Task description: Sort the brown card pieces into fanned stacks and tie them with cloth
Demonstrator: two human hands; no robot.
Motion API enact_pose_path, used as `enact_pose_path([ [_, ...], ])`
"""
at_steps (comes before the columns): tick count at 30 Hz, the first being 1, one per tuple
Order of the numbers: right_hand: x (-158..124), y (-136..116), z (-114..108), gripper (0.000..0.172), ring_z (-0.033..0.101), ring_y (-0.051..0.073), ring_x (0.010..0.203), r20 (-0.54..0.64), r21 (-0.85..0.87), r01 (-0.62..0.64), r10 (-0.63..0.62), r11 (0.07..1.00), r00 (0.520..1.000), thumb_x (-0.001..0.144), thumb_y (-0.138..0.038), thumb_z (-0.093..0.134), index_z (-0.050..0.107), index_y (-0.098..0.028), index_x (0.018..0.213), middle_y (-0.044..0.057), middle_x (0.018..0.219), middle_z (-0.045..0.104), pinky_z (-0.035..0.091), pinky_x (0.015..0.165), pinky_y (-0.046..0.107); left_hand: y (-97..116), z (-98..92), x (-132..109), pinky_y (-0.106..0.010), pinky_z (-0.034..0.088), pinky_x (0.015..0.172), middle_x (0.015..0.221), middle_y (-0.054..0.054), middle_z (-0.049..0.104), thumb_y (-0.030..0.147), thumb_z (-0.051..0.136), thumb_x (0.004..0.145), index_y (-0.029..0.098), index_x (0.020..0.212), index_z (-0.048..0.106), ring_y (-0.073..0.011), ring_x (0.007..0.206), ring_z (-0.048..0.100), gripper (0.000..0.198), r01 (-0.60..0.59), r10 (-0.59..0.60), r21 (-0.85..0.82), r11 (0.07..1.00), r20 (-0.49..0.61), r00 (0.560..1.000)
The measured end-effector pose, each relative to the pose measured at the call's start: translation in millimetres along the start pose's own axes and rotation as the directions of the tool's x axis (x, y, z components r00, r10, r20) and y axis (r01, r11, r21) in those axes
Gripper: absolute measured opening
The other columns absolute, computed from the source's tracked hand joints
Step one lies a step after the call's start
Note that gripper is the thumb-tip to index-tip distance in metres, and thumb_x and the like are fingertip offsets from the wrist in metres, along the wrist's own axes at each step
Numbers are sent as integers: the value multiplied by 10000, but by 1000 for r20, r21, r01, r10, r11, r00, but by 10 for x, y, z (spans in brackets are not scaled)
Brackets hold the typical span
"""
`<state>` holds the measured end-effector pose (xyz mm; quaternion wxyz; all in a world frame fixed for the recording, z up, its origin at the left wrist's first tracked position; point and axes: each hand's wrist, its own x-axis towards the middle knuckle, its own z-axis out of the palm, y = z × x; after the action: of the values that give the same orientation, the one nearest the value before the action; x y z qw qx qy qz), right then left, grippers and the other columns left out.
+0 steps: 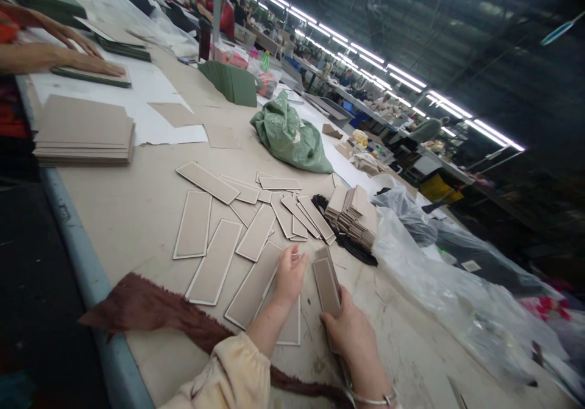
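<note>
My right hand, with a bracelet at the wrist, grips a small stack of narrow rectangular boards at the lower centre. Just left of that stack, my left hand hovers over the scattered pieces, its fingers bent and close together; whether something small is between them cannot be made out. Beneath and beyond it lie several flat beige strips with pale edges, some overlapping. A pile of similar strips stands on black cloth beyond my right hand.
A dark red cloth strip runs along the near side. A green bag lies beyond the strips, clear plastic at the right. Left are stacked boards and another person's hands on a green-edged board.
</note>
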<state>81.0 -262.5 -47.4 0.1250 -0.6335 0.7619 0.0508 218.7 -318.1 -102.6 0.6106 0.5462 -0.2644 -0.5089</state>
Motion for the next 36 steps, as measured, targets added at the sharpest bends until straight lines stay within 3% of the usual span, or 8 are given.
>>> enact_pose_path([
  [6, 16, 181, -229, 417, 664, 267, 796, -192, 462, 0, 100, 887, 976, 695, -492, 633, 631, -193, 986, 78, 866, 720, 494, 673, 332, -11, 4, -12, -309, 454, 880, 1023, -86, 635, 377, 634, 776, 148, 1110, 586, -181, 949, 596, 408, 103, -86, -133, 986, 127, 988],
  [11, -120, 281, -450, 593, 658, 288, 815, -389, 789, 68, 411, 610, 825, 531, -559, 773, 663, -135, 930, 100, 862, 732, 520, 696, 353, 85, -6, -70, -322, 455, 879, 986, -78, 645, 447, 607, 807, 153, 1093, 602, -195, 954, 594, 411, 99, -60, -130, 987, 275, 960],
  [18, -88, 181, 195, 604, 643, 322, 981, -202, 836, 10, 291, 549, 935, 561, -538, 763, 674, -105, 972, 143, 994, 719, 488, 908, 417, 117, -52, -150, -449, 305, 1084, 1261, -160, 560, 480, 693, 735, 150, 1289, 481, -268, 1244, 473, 679, -40, 94, -115, 993, 520, 849],
  [22, -9, -72, 138, 543, 660, 285, 884, -233, 762, 128, 85, 634, 969, 688, -497, 678, 617, -125, 1079, 111, 950, 719, 528, 780, 372, 111, -44, -178, -412, 361, 1054, 1251, -142, 585, 402, 778, 671, 149, 1285, 493, -271, 1201, 512, 723, -21, 127, -174, 985, 623, 772],
  [25, 127, -298, -144, 528, 648, 254, 887, -182, 712, 309, -259, 631, 949, 733, -402, 654, 557, -152, 1188, 92, 1007, 700, 524, 789, 358, 156, -50, -145, -335, 492, 860, 1053, -108, 679, 399, 759, 705, 128, 1135, 582, -226, 945, 636, 538, 165, 36, -299, 940, 568, 822],
  [28, 456, -408, -371, 567, 612, 261, 1044, -29, 833, 336, -571, 440, 820, 741, -413, 673, 547, -192, 1247, 91, 1174, 649, 490, 910, 384, 214, -78, -47, -310, 523, 745, 897, -86, 704, 450, 691, 768, 121, 1056, 611, -190, 774, 660, 444, 321, -127, -528, 786, 370, 920],
  [32, 1201, -407, -371, 550, 592, 241, 1097, -104, 694, 264, -269, 670, 957, 824, -536, 519, 563, -174, 1236, 101, 1194, 639, 466, 947, 373, 247, -133, 86, -331, 537, 800, 901, -83, 719, 443, 702, 759, 143, 1065, 624, -206, 836, 680, 435, 302, -282, -758, 578, 162, 946],
  [36, 1804, -464, -182, 546, 493, 291, 1215, -182, 461, 154, -77, 874, 980, 828, -443, 525, 555, -92, 1244, 192, 1285, 556, 334, 1060, 410, 263, -173, 127, -328, 533, 842, 966, -69, 723, 403, 703, 770, 176, 1077, 635, -195, 876, 684, 388, 216, -316, -787, 579, 28, 948],
])
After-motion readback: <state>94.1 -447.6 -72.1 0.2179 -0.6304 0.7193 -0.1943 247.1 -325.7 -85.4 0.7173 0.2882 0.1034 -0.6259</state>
